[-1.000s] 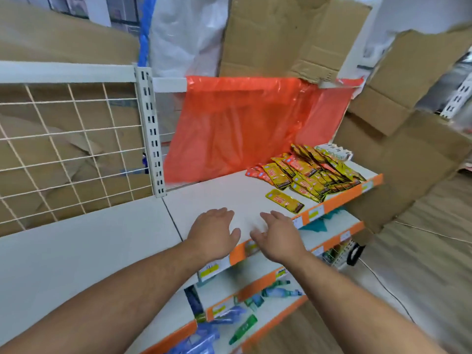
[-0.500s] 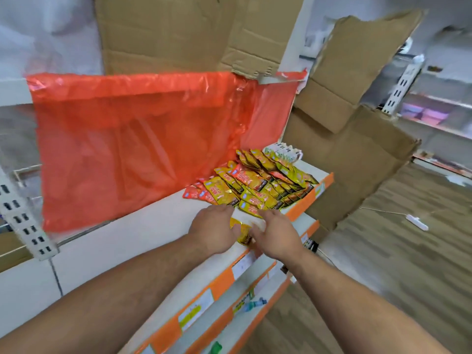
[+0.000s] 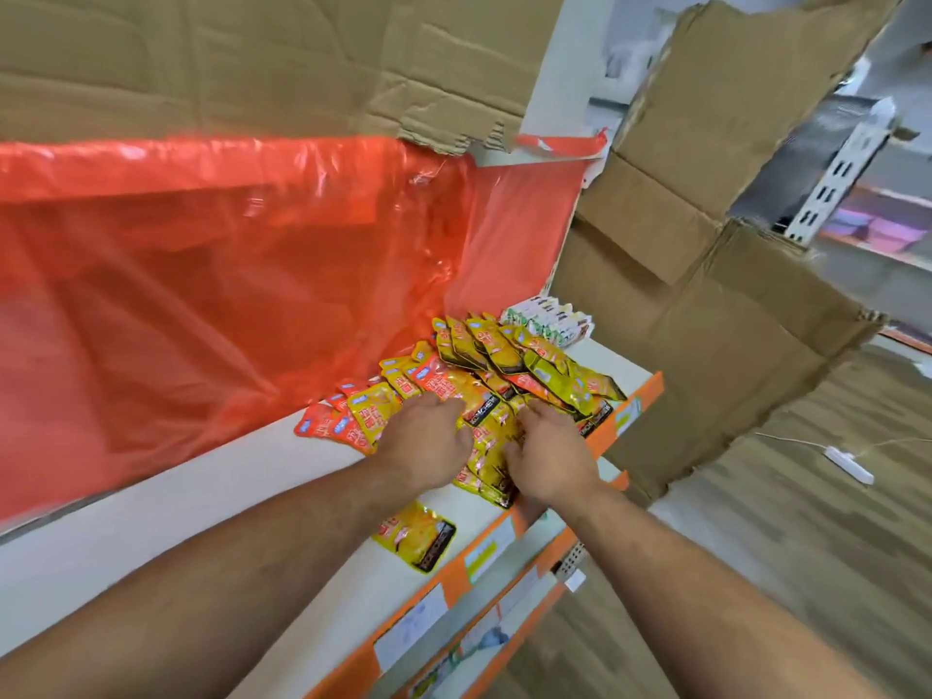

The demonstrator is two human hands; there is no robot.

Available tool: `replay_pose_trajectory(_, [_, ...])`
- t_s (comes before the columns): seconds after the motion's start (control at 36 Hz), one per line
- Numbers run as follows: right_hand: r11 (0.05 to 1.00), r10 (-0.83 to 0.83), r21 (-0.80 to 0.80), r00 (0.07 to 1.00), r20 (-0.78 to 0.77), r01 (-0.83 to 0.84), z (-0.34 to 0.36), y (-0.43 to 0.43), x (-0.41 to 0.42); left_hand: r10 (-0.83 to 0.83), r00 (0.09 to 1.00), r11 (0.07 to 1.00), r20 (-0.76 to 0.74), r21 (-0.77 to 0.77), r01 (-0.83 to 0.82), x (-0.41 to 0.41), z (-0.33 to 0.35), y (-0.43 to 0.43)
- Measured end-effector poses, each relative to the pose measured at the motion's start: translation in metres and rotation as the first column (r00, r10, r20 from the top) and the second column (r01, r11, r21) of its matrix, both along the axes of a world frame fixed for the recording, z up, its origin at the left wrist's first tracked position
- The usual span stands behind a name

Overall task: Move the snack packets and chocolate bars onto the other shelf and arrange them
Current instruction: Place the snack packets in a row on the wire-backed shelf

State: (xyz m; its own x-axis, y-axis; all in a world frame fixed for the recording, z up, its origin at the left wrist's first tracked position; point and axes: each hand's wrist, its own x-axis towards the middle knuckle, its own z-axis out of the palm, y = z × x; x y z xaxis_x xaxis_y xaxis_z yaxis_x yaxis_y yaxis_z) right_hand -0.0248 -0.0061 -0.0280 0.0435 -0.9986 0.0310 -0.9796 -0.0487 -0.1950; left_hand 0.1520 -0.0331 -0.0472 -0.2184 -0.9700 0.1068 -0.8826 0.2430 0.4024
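Fingers [image 3: 444, 408] of our left hand [image 3: 428, 441] and right hand [image 3: 547, 456] pressed the packets [image 3: 504, 355], loosely spread — one packet [image 3: 416, 534] lay apart.

White shelf [image 3: 201, 496], orange front lip [image 3: 650, 391] carrying paper price labels [image 3: 484, 552]. Overlapping heap of yellow and red snack packets [image 3: 504, 355] at the far right end. Small red packets [image 3: 323, 421] fringe the heap at 9 o'clock. Row of white-and-green packs [image 3: 549, 320] at the heap's 1 o'clock, touching it. One lone yellow packet [image 3: 416, 537] at the heap's 7 o'clock, flat, just inside the lip.
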Motion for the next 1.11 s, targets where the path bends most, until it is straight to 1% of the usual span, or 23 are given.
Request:
replay_pose_trajectory(0.08, [0.999,0.039,0.028,0.994,-0.098,-0.037,0.0,-0.016,-0.014,0.008,0.999,0.999,0.052,0.036,-0.01,-0.016,-0.003,-0.009])
replay_pose_trajectory(0.28, [0.988,0.156,0.042,0.954,-0.257,-0.15,-0.003,-0.048,-0.04,0.057,0.976,0.998,0.208,-0.013,-0.056,-0.047,-0.002,-0.021])
replay_pose_trajectory(0.42, [0.975,0.223,0.098,0.919,-0.325,-0.201,-0.004,-0.059,-0.045,0.116,0.972,0.993,0.204,-0.041,-0.11,-0.051,-0.005,-0.022])
replay_pose_trajectory(0.53, [0.949,0.304,-0.003,0.915,-0.266,-0.316,-0.005,-0.062,-0.046,0.166,0.969,0.986,0.182,-0.064,-0.157,-0.054,-0.011,-0.022])
replay_pose_trajectory(0.58, [0.922,0.37,-0.035,0.904,-0.212,-0.386,-0.005,-0.064,-0.044,0.205,0.972,0.977,0.112,-0.084,-0.196,-0.056,-0.013,-0.02])
replay_pose_trajectory(0.67, [0.884,0.458,-0.066,0.885,-0.079,-0.463,-0.006,-0.067,-0.037,0.309,0.951,0.947,-0.008,-0.085,-0.309,-0.058,-0.01,-0.013])
replay_pose_trajectory(0.75, [0.898,0.439,-0.09,0.894,0.09,-0.431,-0.006,-0.068,-0.029,0.446,0.895,0.894,-0.006,-0.033,-0.446,-0.059,-0.006,-0.01])
replay_pose_trajectory(0.83, [0.924,0.379,-0.114,0.91,0.166,-0.364,-0.005,-0.072,-0.027,0.575,0.818,0.816,-0.019,0.088,-0.572,-0.059,0.001,-0.012])
replay_pose_trajectory(0.89, [0.936,0.349,-0.117,0.921,0.174,-0.332,-0.006,-0.076,-0.028,0.618,0.784,0.781,-0.058,0.158,-0.604,-0.059,0.004,-0.014])
replay_pose_trajectory(0.94, [0.946,0.322,-0.087,0.935,0.146,-0.312,-0.007,-0.078,-0.03,0.639,0.761,0.766,-0.114,0.192,-0.614,-0.059,0.005,-0.016])
replay_pose_trajectory(1.0, [0.949,0.313,-0.061,0.945,0.095,-0.308,-0.008,-0.08,-0.029,0.653,0.745,0.754,-0.136,0.208,-0.622,-0.059,0.005,-0.016])
replay_pose_trajectory(1.11, [0.944,0.326,-0.063,0.945,0.023,-0.324,-0.01,-0.084,-0.028,0.67,0.72,0.742,-0.182,0.197,-0.641,-0.061,0.005,-0.017])
